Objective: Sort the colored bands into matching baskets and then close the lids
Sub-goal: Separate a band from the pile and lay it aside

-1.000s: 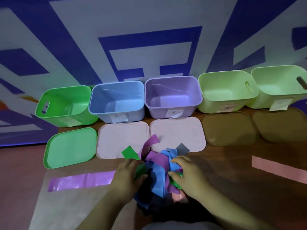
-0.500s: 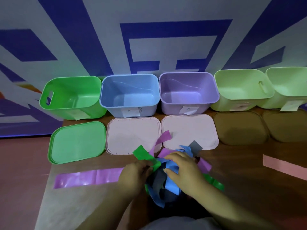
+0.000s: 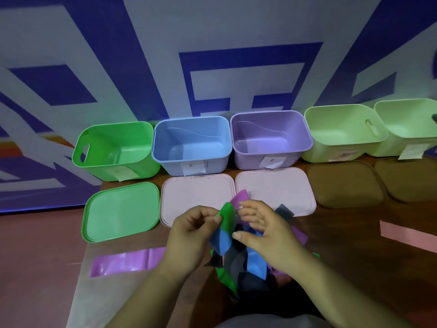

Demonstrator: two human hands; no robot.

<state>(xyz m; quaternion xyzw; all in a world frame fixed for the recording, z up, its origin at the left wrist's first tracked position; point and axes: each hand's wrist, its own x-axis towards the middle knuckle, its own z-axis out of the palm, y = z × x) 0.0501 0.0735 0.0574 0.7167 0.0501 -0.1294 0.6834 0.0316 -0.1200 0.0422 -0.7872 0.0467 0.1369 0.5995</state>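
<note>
A tangle of colored bands in green, blue, purple and dark grey hangs between my hands, lifted a little over the near table edge. My left hand pinches a green band at its top end. My right hand is closed around the bundle, thumb on the blue and dark strips. Along the back stand open baskets: green, blue, purple and two pale green ones. All look empty.
Lids lie flat in front of the baskets: green, two pale pink, two brown. A purple band lies flat at the left, a pink one at the right. A patterned wall rises behind.
Both hands have lifted the bundle off the table. My left hand has taken the end of the green band and drawn it upward; the view has shifted left.
</note>
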